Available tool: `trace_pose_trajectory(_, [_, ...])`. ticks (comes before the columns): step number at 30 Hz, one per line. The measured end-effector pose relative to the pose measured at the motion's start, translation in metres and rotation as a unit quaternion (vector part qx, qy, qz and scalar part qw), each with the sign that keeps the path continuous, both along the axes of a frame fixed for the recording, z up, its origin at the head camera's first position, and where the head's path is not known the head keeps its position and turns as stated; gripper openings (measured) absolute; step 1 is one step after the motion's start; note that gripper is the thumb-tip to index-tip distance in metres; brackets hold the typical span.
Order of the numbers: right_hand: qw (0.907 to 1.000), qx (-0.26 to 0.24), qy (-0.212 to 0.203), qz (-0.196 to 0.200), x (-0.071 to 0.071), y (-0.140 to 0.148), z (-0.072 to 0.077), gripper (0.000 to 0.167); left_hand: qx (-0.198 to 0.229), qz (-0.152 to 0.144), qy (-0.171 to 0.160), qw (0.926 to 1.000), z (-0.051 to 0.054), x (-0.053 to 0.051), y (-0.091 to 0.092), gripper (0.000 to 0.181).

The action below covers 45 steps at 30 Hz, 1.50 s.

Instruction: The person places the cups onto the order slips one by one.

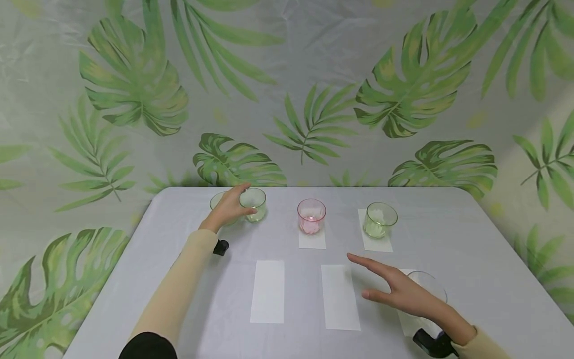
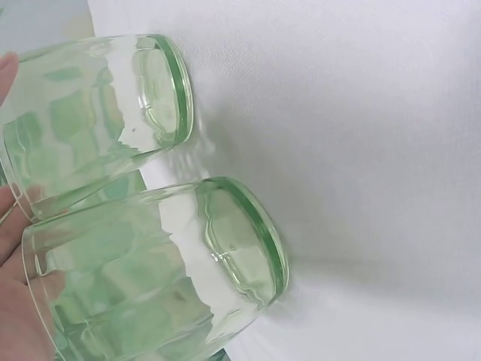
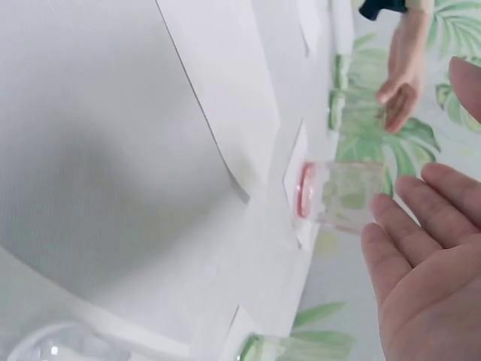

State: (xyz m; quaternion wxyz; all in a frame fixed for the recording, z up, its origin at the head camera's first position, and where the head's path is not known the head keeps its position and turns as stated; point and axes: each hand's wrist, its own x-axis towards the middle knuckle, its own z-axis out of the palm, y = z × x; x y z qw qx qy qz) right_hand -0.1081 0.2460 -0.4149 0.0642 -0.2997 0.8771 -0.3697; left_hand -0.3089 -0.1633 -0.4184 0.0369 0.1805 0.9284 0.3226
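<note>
My left hand [image 1: 227,207] grips a green glass [image 1: 253,199] near the rim, thumb in front and fingers behind. Just left of it stands another green glass [image 2: 158,271], partly behind that hand in the head view. Over the table's right side, my right hand [image 1: 403,291] is held out with fingers extended, holding nothing. Beneath it, a clear glass [image 1: 430,281] is partly covered by the hand and wrist. A pink glass [image 1: 311,217] stands upright on a white paper card [image 1: 312,242] at the back middle. To its right, a green glass [image 1: 380,220] stands on another card.
Two white paper cards lie nearer the front, one left of centre [image 1: 267,291] and one in the middle [image 1: 341,297]. Another card [image 1: 405,324] lies under the clear glass. The white tablecloth [image 1: 215,309] meets a leaf-patterned backdrop [image 1: 309,134] behind the back edge.
</note>
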Motion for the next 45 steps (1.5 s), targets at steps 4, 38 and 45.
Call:
trace_pose_trajectory(4, [0.9999, -0.007, -0.010, 0.007, 0.001, -0.007, -0.004, 0.063, 0.002, -0.005, -0.015, 0.9999, 0.002, 0.000, 0.000, 0.082])
trace_pose_trajectory(38, [0.9992, 0.037, -0.013, -0.003, 0.003, -0.016, -0.053, 0.086, 0.105, -0.047, 0.070, 0.9909, 0.014, 0.049, 0.006, 0.076])
trace_pose_trajectory(45, [0.9984, 0.048, -0.030, -0.010, 0.004, -0.017, -0.054, 0.088, 0.146, -0.078, 0.079, 0.9830, 0.014, 0.065, 0.013, 0.075])
